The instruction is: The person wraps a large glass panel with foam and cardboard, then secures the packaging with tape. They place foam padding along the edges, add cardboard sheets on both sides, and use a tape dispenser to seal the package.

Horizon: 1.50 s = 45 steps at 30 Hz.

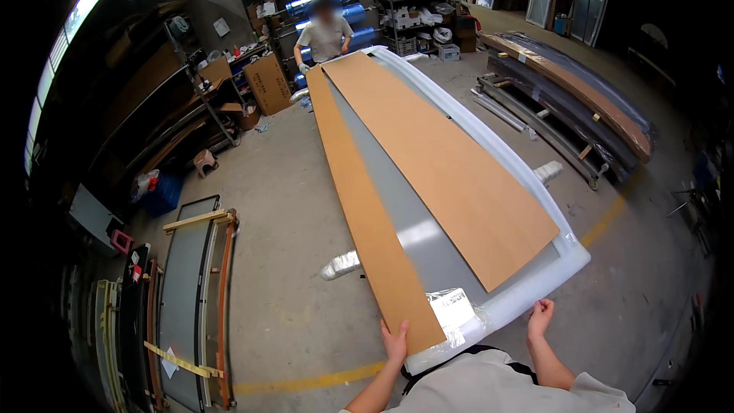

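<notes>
A long panel [428, 231] with a grey surface lies in front of me, its edges wrapped in white foam [527, 279]. Two brown cardboard sheets rest on it: a narrow strip [367, 237] along the left and a wider sheet [451, 176] on the right. My left hand [395, 343] grips the near left edge of the narrow strip, thumb on top, fingers partly hidden. Beside the near right foam edge, my right hand [540, 319] is curled closed; whatever is in it, if anything, I cannot make out. A white label sheet [452, 310] under clear film lies near my end.
A co-worker [325, 34] stands at the panel's far end. Wrapped support arms [340, 265] stick out beneath the panel. Framed panels [183, 298] stand at left; a cart of wrapped boards [566, 99] is at right. Shelves [417, 8] and blue film rolls [344, 14] line the back.
</notes>
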Each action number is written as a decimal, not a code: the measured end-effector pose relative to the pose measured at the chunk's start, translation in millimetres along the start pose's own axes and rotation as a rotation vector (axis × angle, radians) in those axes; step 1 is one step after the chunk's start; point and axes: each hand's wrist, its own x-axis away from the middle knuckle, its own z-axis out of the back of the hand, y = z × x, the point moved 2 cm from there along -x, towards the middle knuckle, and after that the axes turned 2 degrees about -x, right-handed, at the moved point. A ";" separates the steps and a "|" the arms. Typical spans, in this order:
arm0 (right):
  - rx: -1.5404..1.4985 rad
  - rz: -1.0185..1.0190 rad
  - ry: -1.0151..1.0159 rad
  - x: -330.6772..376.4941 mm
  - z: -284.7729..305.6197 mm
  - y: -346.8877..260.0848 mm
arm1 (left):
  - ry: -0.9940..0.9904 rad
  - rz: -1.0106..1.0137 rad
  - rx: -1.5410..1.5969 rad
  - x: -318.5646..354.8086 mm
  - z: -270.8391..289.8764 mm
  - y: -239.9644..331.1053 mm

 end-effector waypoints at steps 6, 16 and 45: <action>-0.051 -0.228 -0.257 -103.0 -54.7 -75.4 | 0.086 -0.091 -0.211 7.9 -9.5 15.0; -0.181 -0.764 -0.487 -147.7 -98.1 -29.1 | 0.082 0.177 0.016 37.4 -5.5 10.4; -1.037 -0.795 -0.505 14.3 -47.9 -16.1 | -0.239 0.385 0.268 45.5 8.6 -10.3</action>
